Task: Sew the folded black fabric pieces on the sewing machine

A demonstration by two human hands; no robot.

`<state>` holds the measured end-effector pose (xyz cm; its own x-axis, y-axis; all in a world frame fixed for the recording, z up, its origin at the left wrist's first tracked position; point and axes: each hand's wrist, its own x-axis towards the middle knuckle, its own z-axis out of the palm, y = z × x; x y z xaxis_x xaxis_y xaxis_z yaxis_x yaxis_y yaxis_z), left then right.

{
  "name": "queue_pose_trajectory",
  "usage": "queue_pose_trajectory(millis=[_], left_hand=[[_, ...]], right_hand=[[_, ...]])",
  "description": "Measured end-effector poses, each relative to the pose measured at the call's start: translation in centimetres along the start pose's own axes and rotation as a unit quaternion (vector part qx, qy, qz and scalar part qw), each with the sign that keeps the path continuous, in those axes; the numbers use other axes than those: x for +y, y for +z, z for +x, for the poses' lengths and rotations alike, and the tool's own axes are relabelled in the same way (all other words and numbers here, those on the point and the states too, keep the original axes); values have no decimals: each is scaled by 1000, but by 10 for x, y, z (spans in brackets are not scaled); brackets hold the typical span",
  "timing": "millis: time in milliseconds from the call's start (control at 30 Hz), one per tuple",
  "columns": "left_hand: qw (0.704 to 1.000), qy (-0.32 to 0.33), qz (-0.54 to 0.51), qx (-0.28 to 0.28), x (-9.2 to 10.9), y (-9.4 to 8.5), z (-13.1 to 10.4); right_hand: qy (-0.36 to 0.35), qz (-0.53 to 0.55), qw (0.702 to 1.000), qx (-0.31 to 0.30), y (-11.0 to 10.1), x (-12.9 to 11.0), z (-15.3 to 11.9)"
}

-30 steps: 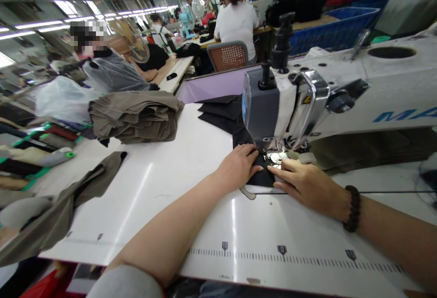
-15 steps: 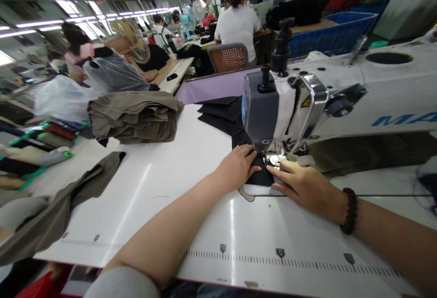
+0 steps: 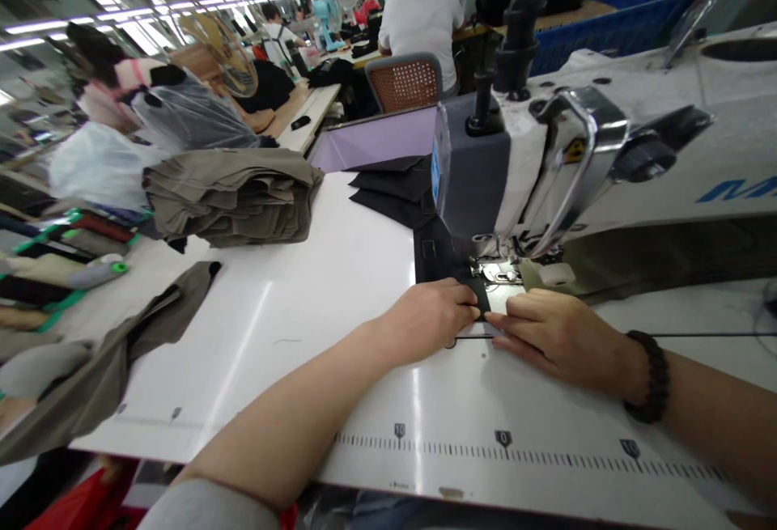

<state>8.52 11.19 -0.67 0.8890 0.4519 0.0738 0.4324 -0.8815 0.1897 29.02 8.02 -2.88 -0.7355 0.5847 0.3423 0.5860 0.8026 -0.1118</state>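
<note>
A black fabric piece lies flat beside the presser foot and metal plate of the white sewing machine. My left hand is closed at the near end of this fabric, fingers bent and pressed together on it. Just right of it, my right hand has its forefinger and thumb stretched out, their tips at the fabric's near right corner, below the presser foot. More black pieces lie fanned out behind, left of the machine head.
A folded brown-grey fabric stack sits at the back left of the white table. Brown-grey fabric hangs over its left side. Beyond are thread spools, a chair, a blue crate and several people.
My left hand has moved nearer to me and slightly right, its fingers now more curled. My right hand is slightly nearer and farther right. More of the black fabric shows, and the view has shifted.
</note>
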Motion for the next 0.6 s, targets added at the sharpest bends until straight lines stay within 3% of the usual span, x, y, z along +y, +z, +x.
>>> queue_pose_trajectory(millis=[600], left_hand=[[997, -73, -7, 39, -20, 8, 11]], right_hand=[[120, -1, 993, -18, 12, 12, 8]])
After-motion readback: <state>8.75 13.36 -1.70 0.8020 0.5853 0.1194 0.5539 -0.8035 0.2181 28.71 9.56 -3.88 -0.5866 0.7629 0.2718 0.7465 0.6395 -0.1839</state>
